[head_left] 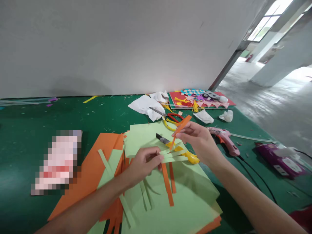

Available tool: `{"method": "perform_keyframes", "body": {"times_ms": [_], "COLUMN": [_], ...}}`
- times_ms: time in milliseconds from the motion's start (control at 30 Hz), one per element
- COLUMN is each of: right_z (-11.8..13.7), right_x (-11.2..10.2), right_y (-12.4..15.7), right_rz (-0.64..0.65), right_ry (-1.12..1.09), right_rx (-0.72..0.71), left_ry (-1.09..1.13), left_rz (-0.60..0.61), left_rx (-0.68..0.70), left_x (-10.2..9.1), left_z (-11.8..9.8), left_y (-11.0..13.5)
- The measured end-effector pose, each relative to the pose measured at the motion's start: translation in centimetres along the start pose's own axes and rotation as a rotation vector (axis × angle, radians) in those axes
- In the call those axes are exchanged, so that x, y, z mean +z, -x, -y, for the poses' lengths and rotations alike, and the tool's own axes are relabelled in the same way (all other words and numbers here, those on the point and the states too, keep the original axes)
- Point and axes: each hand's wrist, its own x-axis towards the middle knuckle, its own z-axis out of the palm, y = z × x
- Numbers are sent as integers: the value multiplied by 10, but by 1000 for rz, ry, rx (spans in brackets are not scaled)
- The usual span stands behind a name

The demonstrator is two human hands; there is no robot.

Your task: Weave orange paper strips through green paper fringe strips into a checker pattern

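Observation:
My left hand [144,161] is closed in a pinch on a few light green paper strips [173,155] that stick out to the right. My right hand [198,139] pinches an orange paper strip [179,129], held tilted so its lower tip touches the green strips. Both hands hover over a stack of light green paper sheets [175,201] lying on orange sheets [95,169]. Loose orange strips [168,183] and green strips [146,195] lie on the stack. A yellow utility knife [180,150] lies just under the hands.
On the green table [29,130]: a pink glue gun [225,139] with its black cord, a purple power strip [280,160], red-handled scissors [168,115], white crumpled paper [145,105], and a colourful woven paper craft [200,97]. A pixelated patch [59,161] lies left.

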Motion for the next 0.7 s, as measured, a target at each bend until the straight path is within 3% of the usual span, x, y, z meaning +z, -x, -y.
{"method": "perform_keyframes", "body": {"times_ms": [500, 700], "right_z": [1, -2], "right_x": [7, 9], "right_y": [5, 5], "right_rz": [126, 102], "right_ry": [219, 231], "right_rx": [-74, -92], "left_ry": [-80, -39], "left_rz": [9, -3], "left_rx": [31, 11], "left_x": [1, 2], "left_z": [3, 2], "left_y": [-2, -3]}}
